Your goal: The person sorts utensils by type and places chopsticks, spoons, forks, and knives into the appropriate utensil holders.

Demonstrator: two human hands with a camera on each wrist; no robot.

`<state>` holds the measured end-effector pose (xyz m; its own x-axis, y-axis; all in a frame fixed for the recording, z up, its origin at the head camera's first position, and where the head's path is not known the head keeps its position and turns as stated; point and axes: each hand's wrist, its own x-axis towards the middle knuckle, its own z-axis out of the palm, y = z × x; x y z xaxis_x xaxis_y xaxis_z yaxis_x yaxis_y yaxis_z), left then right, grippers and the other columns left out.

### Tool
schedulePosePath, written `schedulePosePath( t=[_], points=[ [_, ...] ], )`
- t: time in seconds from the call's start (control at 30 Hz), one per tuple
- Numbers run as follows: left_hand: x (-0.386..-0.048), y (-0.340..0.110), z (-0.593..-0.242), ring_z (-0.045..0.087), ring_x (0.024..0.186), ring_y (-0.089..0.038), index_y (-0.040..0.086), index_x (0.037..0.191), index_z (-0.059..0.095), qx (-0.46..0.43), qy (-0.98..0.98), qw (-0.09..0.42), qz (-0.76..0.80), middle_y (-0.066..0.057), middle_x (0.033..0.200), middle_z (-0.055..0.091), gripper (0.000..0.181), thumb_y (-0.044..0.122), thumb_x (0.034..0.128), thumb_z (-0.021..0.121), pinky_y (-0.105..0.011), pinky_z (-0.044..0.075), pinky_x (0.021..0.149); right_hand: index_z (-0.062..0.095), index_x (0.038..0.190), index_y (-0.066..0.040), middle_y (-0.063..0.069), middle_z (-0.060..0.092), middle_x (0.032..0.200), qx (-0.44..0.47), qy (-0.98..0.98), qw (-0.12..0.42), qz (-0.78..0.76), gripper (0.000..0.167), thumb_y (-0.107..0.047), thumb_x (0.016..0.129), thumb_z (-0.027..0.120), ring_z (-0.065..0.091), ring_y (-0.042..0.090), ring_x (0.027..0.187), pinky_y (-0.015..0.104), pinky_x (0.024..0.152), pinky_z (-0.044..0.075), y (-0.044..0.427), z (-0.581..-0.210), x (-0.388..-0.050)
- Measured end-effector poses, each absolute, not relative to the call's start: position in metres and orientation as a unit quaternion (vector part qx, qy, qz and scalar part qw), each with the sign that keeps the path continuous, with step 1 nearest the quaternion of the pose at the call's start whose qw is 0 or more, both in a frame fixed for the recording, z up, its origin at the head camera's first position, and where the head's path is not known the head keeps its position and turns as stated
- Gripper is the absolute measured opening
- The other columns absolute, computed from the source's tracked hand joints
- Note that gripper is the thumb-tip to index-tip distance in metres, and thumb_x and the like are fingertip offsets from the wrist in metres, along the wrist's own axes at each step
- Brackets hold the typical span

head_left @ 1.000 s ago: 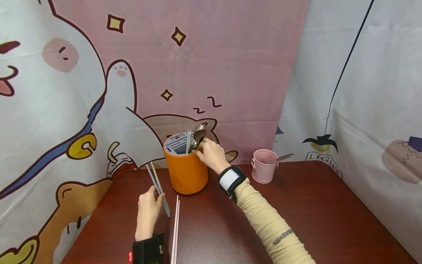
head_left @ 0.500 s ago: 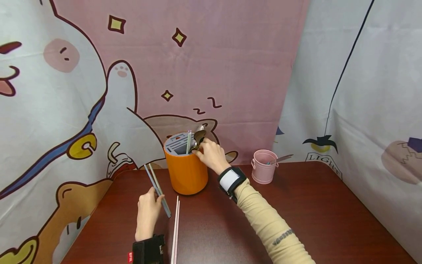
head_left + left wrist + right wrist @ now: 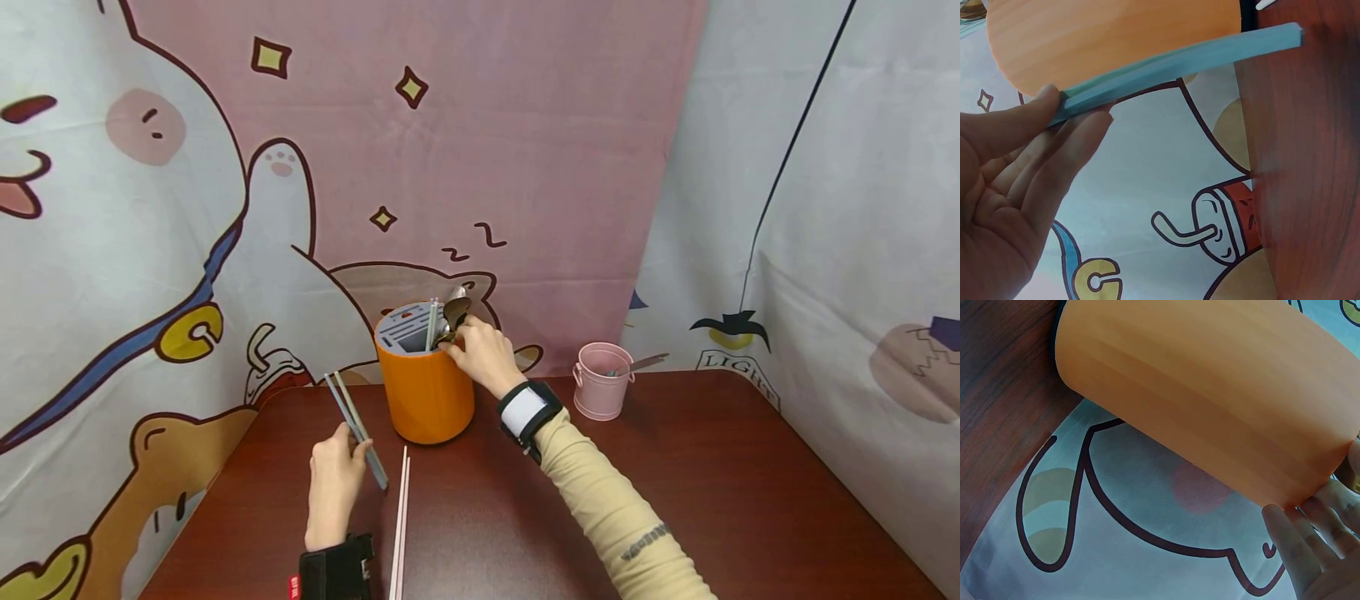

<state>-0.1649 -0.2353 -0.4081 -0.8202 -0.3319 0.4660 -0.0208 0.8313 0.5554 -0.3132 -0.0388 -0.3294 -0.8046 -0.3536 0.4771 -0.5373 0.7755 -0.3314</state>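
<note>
Between its thumb and fingers, my left hand (image 3: 335, 471) pinches a pair of chopsticks (image 3: 348, 408), one blue-grey and one pale green. In the left wrist view the chopsticks (image 3: 1179, 62) slant in front of the orange utensil holder. My right hand (image 3: 482, 354) is at the right rim of this orange utensil holder (image 3: 427, 396), its thumb and fingers about a brass-coloured spoon (image 3: 456, 310). Part of that spoon (image 3: 1349, 474) shows by the fingers in the right wrist view; its lower end is hidden. Other chopsticks (image 3: 432, 325) stand in the holder beside the spoons.
A pale pink pair of chopsticks (image 3: 401, 525) lies on the brown table (image 3: 675, 500) between the arms. To the right stands a small pink bucket (image 3: 600, 383) with a metal utensil (image 3: 645, 362) leaning out. A printed cloth (image 3: 525, 150) hangs behind the table.
The left hand and its chopsticks have shifted very slightly. My right hand stays at the holder's rim, and the view drifts a little.
</note>
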Motion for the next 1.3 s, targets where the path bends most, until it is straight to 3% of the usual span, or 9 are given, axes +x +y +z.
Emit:
schedulePosePath(
  t=[0.1,0.33,0.57,0.7,0.87,1.13,1.3],
  points=[
    [-0.165,-0.234,-0.407,0.058,0.055,-0.024,-0.007,0.085,0.059,0.09,-0.909,0.301,-0.273,-0.021,0.07,0.066,0.016,0.004,0.0833,0.07,-0.031,0.04,0.048,0.069,0.08,-0.015,-0.001,0.059,0.088,0.241,-0.921,0.198,0.234,0.03,-0.044,0.087,0.065,0.065,0.023,0.077,0.038,0.058,0.051,-0.039,-0.329,-0.313],
    [-0.166,-0.231,-0.404,0.056,0.05,-0.023,-0.005,0.078,0.058,0.056,-0.877,0.41,-0.245,-0.015,0.06,0.062,0.016,-0.001,0.078,0.073,-0.031,0.039,0.046,0.069,0.079,-0.016,-0.002,0.058,0.087,0.241,-0.92,0.2,0.235,0.03,-0.044,0.087,0.065,0.064,0.022,0.077,0.037,0.058,0.051,-0.039,-0.33,-0.314],
    [-0.167,-0.225,-0.397,0.061,0.055,-0.025,-0.004,0.084,0.062,0.045,-0.84,0.474,-0.261,-0.018,0.07,0.069,0.013,-0.004,0.0768,0.073,-0.032,0.042,0.046,0.069,0.08,-0.016,-0.002,0.058,0.087,0.241,-0.921,0.197,0.236,0.03,-0.044,0.087,0.065,0.064,0.022,0.077,0.037,0.058,0.051,-0.038,-0.331,-0.314],
    [-0.168,-0.222,-0.395,0.068,0.065,-0.03,-0.003,0.089,0.064,0.038,-0.823,0.498,-0.272,-0.018,0.079,0.072,0.015,-0.004,0.0769,0.073,-0.042,0.05,0.055,0.068,0.079,-0.016,-0.002,0.057,0.086,0.24,-0.92,0.196,0.238,0.03,-0.044,0.087,0.065,0.064,0.022,0.077,0.037,0.057,0.051,-0.039,-0.33,-0.314],
    [-0.168,-0.218,-0.39,0.07,0.073,-0.033,-0.002,0.092,0.065,0.022,-0.81,0.517,-0.277,-0.018,0.084,0.073,0.015,-0.004,0.0786,0.071,-0.043,0.051,0.062,0.068,0.079,-0.016,-0.002,0.057,0.086,0.24,-0.92,0.195,0.239,0.03,-0.044,0.087,0.065,0.064,0.022,0.076,0.037,0.056,0.05,-0.039,-0.33,-0.314],
    [-0.167,-0.207,-0.383,0.065,0.062,-0.026,-0.002,0.093,0.066,-0.005,-0.778,0.564,-0.277,-0.016,0.082,0.072,0.015,-0.004,0.0788,0.071,-0.018,0.045,0.055,0.07,0.081,-0.015,-0.001,0.058,0.087,0.24,-0.92,0.193,0.241,0.03,-0.044,0.087,0.065,0.064,0.023,0.077,0.038,0.058,0.051,-0.039,-0.33,-0.313],
    [-0.166,-0.199,-0.38,0.058,0.058,-0.023,-0.003,0.095,0.068,-0.007,-0.759,0.583,-0.29,-0.016,0.082,0.072,0.015,-0.004,0.0798,0.07,-0.013,0.04,0.057,0.069,0.082,-0.016,-0.001,0.058,0.087,0.241,-0.92,0.195,0.24,0.03,-0.044,0.087,0.065,0.064,0.023,0.077,0.037,0.058,0.051,-0.039,-0.331,-0.314]
  ],
)
